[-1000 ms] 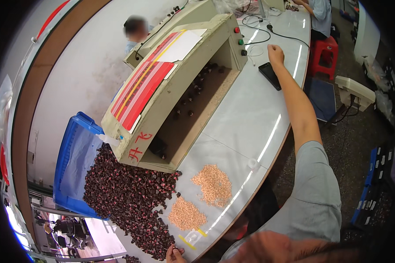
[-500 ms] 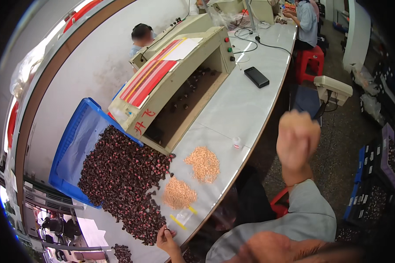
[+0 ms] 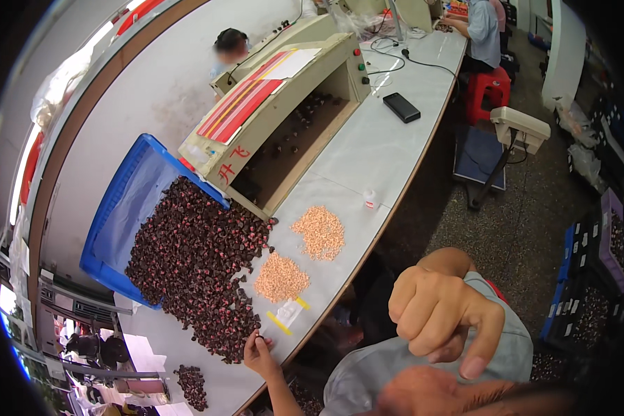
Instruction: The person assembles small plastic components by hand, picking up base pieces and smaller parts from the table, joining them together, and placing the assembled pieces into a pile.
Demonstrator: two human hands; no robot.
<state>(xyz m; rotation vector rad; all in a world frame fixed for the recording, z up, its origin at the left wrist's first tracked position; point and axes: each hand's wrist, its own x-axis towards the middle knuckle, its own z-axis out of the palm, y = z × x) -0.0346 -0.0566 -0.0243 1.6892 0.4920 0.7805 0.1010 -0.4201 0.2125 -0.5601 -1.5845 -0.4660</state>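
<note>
My left hand is at the table's near edge, thumb and fingers pinched on a small dark piece. It is beside a large heap of small dark pieces with pink patches, which spills from a blue plastic bin onto the table. My right hand is raised off the table in front of my grey-clad arm. Its fingers are curled, with one digit pointing down; the palm side is hidden. Two piles of small peach-coloured pieces, a nearer one and a farther one, lie right of the dark heap.
A beige open-fronted machine stands behind the heap. Along the table are a small white bottle, a black phone-like block and cables. A clear packet lies between yellow strips. Right are a floor scale and trays. Two people sit farther off.
My right hand has come down and closer to me, its fingers now showing clearly instead of blurred. My left hand keeps its pinch near the dark heap. The whole view has shifted slightly.
</note>
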